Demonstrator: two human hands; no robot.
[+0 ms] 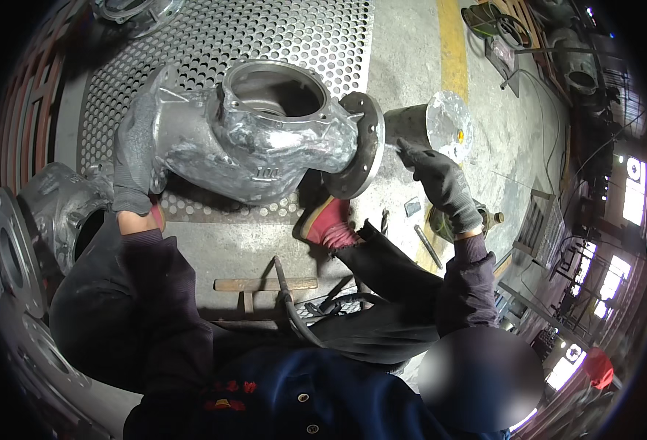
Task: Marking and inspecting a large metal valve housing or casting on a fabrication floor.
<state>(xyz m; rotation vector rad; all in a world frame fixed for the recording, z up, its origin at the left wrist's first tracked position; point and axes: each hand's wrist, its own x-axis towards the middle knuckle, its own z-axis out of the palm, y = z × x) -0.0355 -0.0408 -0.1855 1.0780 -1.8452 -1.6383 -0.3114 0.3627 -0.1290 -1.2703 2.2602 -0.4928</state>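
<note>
Head view, contents as found.

Item: grey valve-body casting (257, 154), lying between both hands over a perforated metal plate (349, 48); wide round mouth facing up, bolt-holed end flange (364, 150) toward the right.

Left hand (134, 147): gloved, gripping the casting's left end; fingertips partly hidden.

Right hand (444, 187): gloved, apart from the casting, fingers half curled and pointing toward the end flange. Possibly pinching something slim; too small to tell.

Nearby: grey cylinder (407, 121) with pale round face, just beyond the right fingers; dark rod (427, 246) and small flat grey piece (412, 206), loose on the concrete floor (404, 44); second casting (59, 209) beside the left forearm.

Progress: judged mid-handling. Done, by appearance: end flange in place on the casting, bright patches on the outer wall, cause not shown. Left: casting not yet released by the left hand; no closure over the round mouth; amount of work remaining not readable from this view.
</note>
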